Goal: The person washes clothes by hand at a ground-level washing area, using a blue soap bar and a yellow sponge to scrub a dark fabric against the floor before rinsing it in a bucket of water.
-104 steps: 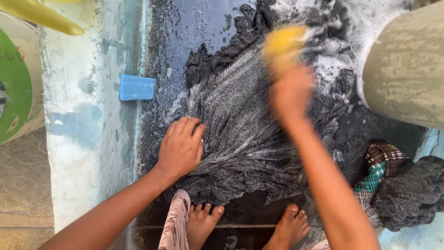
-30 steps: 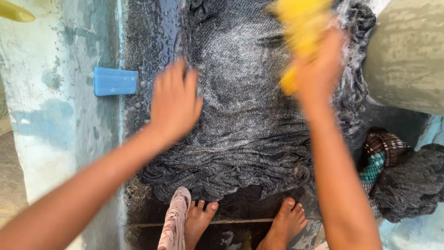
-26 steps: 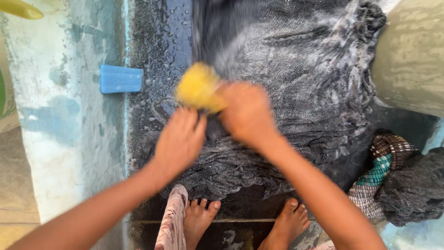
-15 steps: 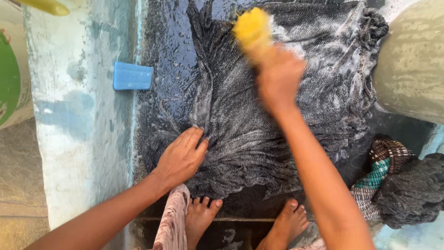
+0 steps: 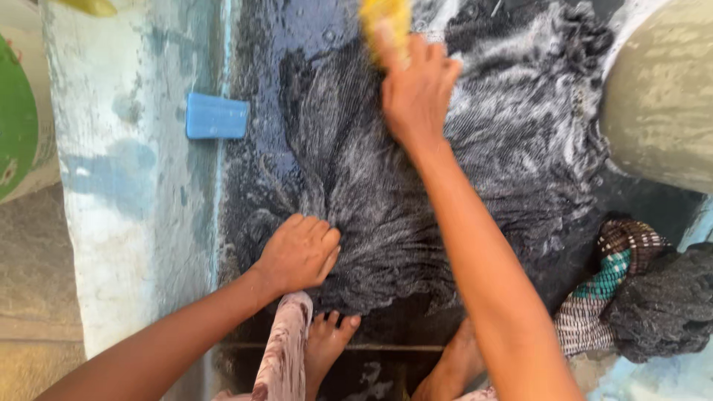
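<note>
**Soapy dark cloth pinned flat under one hand, scrubbed by the other**

Wet, dark grey ribbed cloth lies spread across the dark washing slab, streaked with white lather. The left hand presses palm-down on the cloth's near edge, fingers together and flat, gripping nothing; held so, it keeps the fabric from sliding while the far part is worked. The right hand reaches to the far end of the cloth, fingers clenched around a yellow scrubbing brush; motion blur hides its exact shape, so it may be a sponge. A blue rectangular soap bar rests on the slab's pale painted ledge, well apart from both hands, out of the lather yet within reach. More bunched laundry waits at the right.
</note>
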